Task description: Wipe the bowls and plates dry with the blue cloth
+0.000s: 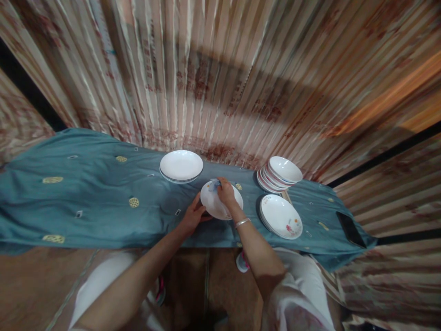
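A white plate [217, 208] with a small floral pattern is held above the table cover, in front of my body. My left hand [193, 215] grips its left rim, thumb on top and fingers below. My right hand [225, 191] presses a bluish cloth [213, 185] onto the plate's upper surface, its fingers closed around it. Behind and to the left of the plate sits a short stack of white plates [181, 165]. To the right lie more white plates [280, 216] with flowers on the rim, stacked together.
Behind those right-hand plates stands a stack of white bowls [284, 170]. A dark phone [350, 229] lies at the table's right end. The table wears a teal cloth cover [96, 193] with yellow motifs. A pleated curtain [213, 82] hangs close behind it.
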A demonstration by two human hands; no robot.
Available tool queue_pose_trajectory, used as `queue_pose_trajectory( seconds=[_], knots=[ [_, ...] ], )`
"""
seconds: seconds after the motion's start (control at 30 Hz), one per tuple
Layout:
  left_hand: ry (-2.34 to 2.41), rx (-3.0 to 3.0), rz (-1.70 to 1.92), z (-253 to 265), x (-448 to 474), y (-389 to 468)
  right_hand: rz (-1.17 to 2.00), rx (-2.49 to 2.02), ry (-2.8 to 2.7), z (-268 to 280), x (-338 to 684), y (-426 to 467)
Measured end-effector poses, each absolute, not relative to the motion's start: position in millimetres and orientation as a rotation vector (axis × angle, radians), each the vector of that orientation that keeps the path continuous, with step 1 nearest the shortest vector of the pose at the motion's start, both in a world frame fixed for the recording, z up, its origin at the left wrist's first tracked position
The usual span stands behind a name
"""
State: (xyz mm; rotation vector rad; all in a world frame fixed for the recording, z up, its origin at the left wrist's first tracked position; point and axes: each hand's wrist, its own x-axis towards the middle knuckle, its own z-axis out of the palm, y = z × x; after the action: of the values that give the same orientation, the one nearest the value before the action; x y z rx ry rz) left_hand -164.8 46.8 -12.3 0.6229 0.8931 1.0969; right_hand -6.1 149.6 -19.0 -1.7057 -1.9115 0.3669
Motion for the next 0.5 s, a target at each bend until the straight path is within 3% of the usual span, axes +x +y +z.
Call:
queue_pose_trajectory(
  seconds=[0.5],
  knots=[
    [0.877, 0.63, 1.091, -8, -166, 47, 0.758, -1.356, -1.866, -9, -40, 117]
  ],
)
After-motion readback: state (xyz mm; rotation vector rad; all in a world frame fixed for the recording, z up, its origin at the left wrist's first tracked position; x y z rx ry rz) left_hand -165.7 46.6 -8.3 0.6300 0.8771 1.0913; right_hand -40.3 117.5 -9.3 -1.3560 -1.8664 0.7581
